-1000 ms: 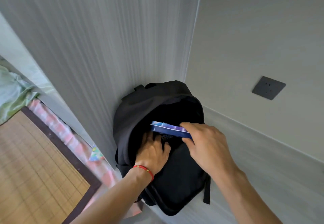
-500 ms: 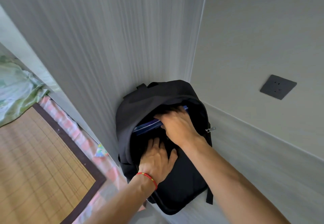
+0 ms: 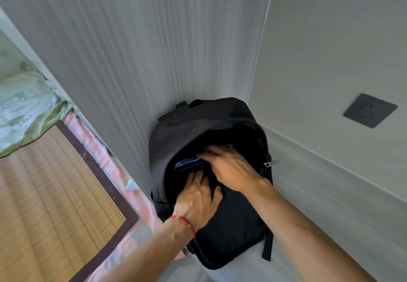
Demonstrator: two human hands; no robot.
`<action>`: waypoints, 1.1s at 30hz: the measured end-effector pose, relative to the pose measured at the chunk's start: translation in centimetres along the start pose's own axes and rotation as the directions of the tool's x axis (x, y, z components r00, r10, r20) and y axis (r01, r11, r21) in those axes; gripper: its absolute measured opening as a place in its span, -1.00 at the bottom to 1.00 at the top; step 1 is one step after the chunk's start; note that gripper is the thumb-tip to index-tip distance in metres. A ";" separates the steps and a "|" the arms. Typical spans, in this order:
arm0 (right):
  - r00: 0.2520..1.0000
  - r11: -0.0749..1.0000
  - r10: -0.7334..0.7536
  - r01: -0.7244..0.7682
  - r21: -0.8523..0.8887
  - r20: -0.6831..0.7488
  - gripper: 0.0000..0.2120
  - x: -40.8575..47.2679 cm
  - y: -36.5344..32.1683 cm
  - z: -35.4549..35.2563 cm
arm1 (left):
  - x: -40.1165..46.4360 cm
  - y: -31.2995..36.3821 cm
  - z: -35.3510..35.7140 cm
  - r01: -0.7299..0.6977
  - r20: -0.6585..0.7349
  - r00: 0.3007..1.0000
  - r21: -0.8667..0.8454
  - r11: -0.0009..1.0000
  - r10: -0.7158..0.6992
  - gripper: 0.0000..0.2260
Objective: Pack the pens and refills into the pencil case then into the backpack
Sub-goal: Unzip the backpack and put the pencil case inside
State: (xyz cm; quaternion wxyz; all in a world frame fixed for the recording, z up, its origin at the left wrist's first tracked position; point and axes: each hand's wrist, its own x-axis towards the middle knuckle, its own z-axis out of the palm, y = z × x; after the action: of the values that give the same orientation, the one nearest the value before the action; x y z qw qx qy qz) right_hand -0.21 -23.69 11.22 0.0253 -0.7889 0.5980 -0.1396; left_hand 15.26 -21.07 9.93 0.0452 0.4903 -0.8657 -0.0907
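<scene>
A black backpack [image 3: 231, 226] stands in the corner against the grey walls, its top unzipped. A blue pencil case [image 3: 189, 163] lies mostly inside the opening, only its left end showing. My right hand [image 3: 231, 169] reaches into the opening and rests on the case, fingers hiding most of it. My left hand [image 3: 198, 200], with a red cord on the wrist, grips the front edge of the opening and pulls it toward me. No pens or refills show.
A zipper pull [image 3: 271, 163] hangs at the bag's right side. A dark wall socket [image 3: 370, 110] sits on the right wall. A woven mat [image 3: 44, 204] with a dark border and a green cloth [image 3: 24, 109] lie at the left.
My right hand has carried the blue pencil case from above the opening down into the backpack. The left hand has kept holding the front edge.
</scene>
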 end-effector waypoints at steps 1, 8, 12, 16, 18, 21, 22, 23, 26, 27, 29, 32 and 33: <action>0.998 0.999 -0.029 0.028 0.017 0.051 -0.47 -0.4 0.2 0.3 | 0.1 0.0 0.0 -0.014 0.005 1.000 0.028 1.000 0.014 -0.51; 0.970 0.999 -0.023 0.014 0.039 0.243 -0.45 0.4 1.6 1.0 | 1.1 -0.3 0.1 -0.014 0.036 0.999 0.092 0.996 0.011 -0.54; 0.947 0.996 -0.024 -0.005 0.089 0.322 -0.39 1.5 2.2 0.6 | 1.4 -0.7 0.0 -0.021 0.050 0.999 0.097 0.995 0.016 -0.55; 0.915 0.998 -0.028 0.006 0.057 0.402 -0.38 1.8 2.7 0.7 | 1.7 -0.7 -0.1 -0.008 0.012 1.000 0.048 0.999 0.008 -0.54; 0.896 1.000 -0.016 0.022 -0.010 0.445 -0.37 1.4 2.4 1.3 | 1.9 -0.6 0.0 0.010 0.009 1.000 0.004 1.000 -0.010 -0.54; 0.897 1.000 0.029 -0.028 -0.010 0.441 -0.38 1.5 2.0 1.8 | 1.8 -0.7 0.3 0.001 0.001 1.000 0.006 1.000 -0.001 -0.53; 0.901 0.999 0.041 -0.043 -0.004 0.431 -0.40 1.7 1.8 1.7 | 1.9 -0.9 0.4 0.003 -0.013 1.000 0.001 1.000 -0.003 -0.53; 0.906 0.998 0.053 -0.058 -0.001 0.419 -0.42 1.8 1.7 1.6 | 1.9 -1.0 0.3 0.019 -0.021 1.000 -0.020 1.000 -0.020 -0.53; 0.961 0.995 0.080 -0.091 0.029 0.266 -0.44 1.1 1.4 1.4 | 2.4 -1.4 0.3 0.004 0.015 1.000 0.065 0.998 -0.005 -0.51; 0.972 0.991 0.106 -0.122 0.063 0.207 -0.44 0.5 1.3 1.3 | 2.4 -1.5 0.3 -0.047 0.042 0.998 0.152 0.987 0.041 -0.52; 0.984 0.973 0.149 -0.163 0.163 0.095 -0.43 -1.1 1.1 1.4 | 2.5 -1.8 0.6 -0.175 0.131 0.981 0.313 0.934 0.140 -0.55; 0.972 0.942 0.233 -0.227 0.249 0.005 -0.43 -3.4 0.7 1.2 | 3.2 -1.9 0.3 -0.120 0.133 0.988 0.305 0.945 0.083 -0.54; 0.965 0.931 0.262 -0.250 0.265 -0.009 -0.43 -4.1 0.4 1.0 | 3.4 -1.8 0.0 -0.067 0.113 0.993 0.234 0.970 0.042 -0.53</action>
State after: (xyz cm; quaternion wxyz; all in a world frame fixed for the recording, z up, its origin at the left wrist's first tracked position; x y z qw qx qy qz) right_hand -1.29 -20.04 9.36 0.1340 -0.6906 0.6725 -0.2301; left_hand 14.97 -24.90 9.57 -0.0577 0.4625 -0.8847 -0.0112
